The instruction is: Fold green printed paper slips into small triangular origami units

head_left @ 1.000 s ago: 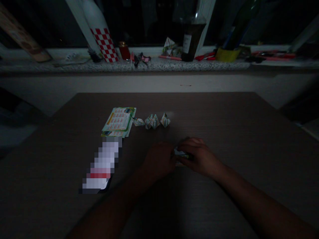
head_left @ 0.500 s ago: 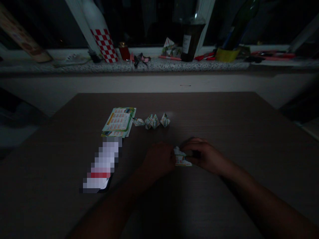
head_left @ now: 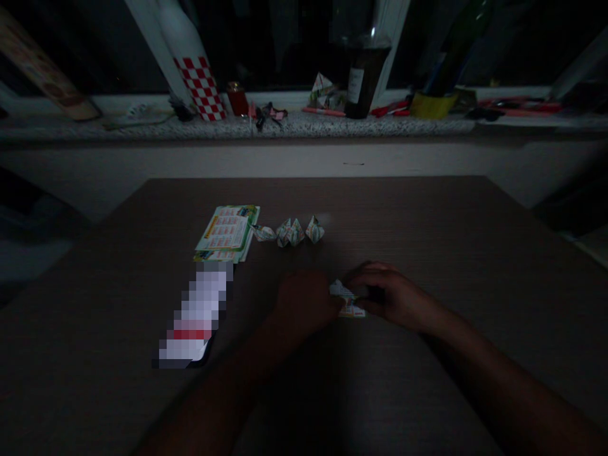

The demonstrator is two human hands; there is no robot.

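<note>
A small printed sheet of folded paper (head_left: 349, 305) lies on the table between my hands, its top coming to a point. My left hand (head_left: 308, 297) is closed at the paper's left side, with a fingertip pressing on its printed face. At the right edge, my right hand (head_left: 380, 292) pinches the paper between thumb and curled fingers. Beyond the hands stand several folded paper pieces (head_left: 314, 229) in a row. To their left lies a stack of printed leaflets (head_left: 223, 231).
A phone (head_left: 197, 316) with a blurred screen lies left of my left arm. On the stone windowsill (head_left: 304, 126) stand a red-and-white checkered bottle (head_left: 202, 85), a dark container with a label (head_left: 363, 85), a yellow tape roll (head_left: 432, 104) and a small red jar (head_left: 236, 99).
My left hand has shifted slightly right, its fingertip now over the paper's printed face. The right hand stays almost where it was.
</note>
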